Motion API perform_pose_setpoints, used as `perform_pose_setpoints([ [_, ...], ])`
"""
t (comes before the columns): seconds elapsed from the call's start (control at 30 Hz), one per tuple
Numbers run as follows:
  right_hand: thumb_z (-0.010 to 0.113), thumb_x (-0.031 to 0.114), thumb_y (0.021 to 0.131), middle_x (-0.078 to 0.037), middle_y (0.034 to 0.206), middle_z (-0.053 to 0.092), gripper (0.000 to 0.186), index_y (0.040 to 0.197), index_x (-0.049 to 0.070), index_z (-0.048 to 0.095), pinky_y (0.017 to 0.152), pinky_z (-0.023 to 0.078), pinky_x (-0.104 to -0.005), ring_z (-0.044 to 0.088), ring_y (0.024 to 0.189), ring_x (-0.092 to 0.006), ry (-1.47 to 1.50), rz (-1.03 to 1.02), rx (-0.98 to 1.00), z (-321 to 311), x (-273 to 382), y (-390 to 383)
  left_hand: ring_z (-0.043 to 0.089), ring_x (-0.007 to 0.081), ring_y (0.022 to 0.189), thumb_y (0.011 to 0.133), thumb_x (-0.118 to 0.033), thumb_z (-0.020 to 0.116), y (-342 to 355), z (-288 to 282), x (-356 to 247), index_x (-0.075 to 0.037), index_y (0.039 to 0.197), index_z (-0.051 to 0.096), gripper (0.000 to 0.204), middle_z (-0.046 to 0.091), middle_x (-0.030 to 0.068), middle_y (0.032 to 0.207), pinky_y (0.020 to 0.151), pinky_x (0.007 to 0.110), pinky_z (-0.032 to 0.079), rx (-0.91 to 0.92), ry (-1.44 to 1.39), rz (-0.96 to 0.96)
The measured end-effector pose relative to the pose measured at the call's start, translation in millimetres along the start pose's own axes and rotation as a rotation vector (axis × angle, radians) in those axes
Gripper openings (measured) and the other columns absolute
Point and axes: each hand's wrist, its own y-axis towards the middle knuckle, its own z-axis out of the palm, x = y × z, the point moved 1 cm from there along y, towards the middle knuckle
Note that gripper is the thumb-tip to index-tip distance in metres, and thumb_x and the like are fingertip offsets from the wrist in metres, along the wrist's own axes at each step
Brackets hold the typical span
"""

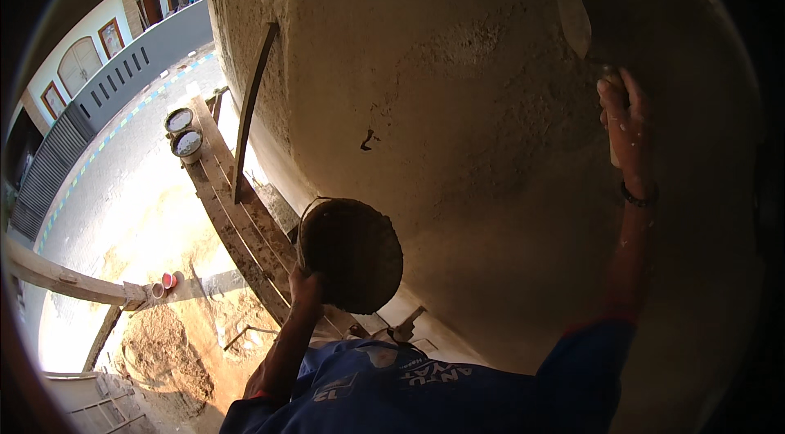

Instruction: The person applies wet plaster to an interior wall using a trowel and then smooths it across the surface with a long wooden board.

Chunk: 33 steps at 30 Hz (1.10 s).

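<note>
My right hand (625, 119) grips the handle of a trowel (573, 13) at the upper right, its pointed blade turned upward at or close to the grey plastered wall (458, 213); whether it touches is unclear. In my left hand (309, 291), low in the middle, is a round dark container (352, 250) held by its near side; its contents are too dark to make out. The wall beside the trowel has rough, darker patches and a small dark mark (368, 140).
A long straightedge (253, 111) leans at the wall's left. Wooden scaffold planks (229, 213) run below, bearing two buckets (187, 148) of pale material. A beam (74, 283) crosses the lower left, above a sand pile (163, 352) and small red container (169, 279). A fence (131, 70) stands beyond.
</note>
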Motion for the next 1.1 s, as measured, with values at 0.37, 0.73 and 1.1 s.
perform_pose_setpoints([
  [0.37, 0.056, 0.019, 0.081, -0.011, 0.092, 0.055, 0.029, 0.108, 0.010, 0.056, 0.064, 0.046, -0.0330, 0.055, 0.076, -0.0197, -0.111, -0.232, 0.939, 102, -56, -195, 0.060, 0.0190, 0.077, 0.069, -0.001, 0.050, 7, 21, -18, 0.001, 0.111, 0.051, 0.042, 0.060, 0.0110, 0.092, 0.066, 0.031, 0.050, 0.151, -0.202, 0.033],
  [0.73, 0.058, 0.017, 0.075, -0.015, 0.079, 0.057, 0.031, 0.106, 0.012, 0.056, 0.064, 0.049, -0.0386, 0.058, 0.073, -0.0294, -0.268, -0.390, 1.100, 170, -96, -272, 0.058, 0.0175, 0.072, 0.065, 0.000, 0.050, 2, 31, -42, 0.002, 0.106, 0.051, 0.041, 0.058, 0.0087, 0.085, 0.062, 0.030, 0.049, 0.195, -0.187, 0.062],
  [1.1, 0.062, 0.016, 0.076, -0.016, 0.082, 0.060, 0.033, 0.107, 0.008, 0.054, 0.067, 0.049, -0.0404, 0.060, 0.075, -0.0325, 0.023, -0.173, 0.976, 169, -101, -289, 0.059, 0.0179, 0.069, 0.067, 0.002, 0.052, 2, 23, -50, 0.001, 0.105, 0.051, 0.038, 0.059, 0.0084, 0.084, 0.059, 0.029, 0.050, 0.180, -0.205, 0.023],
])
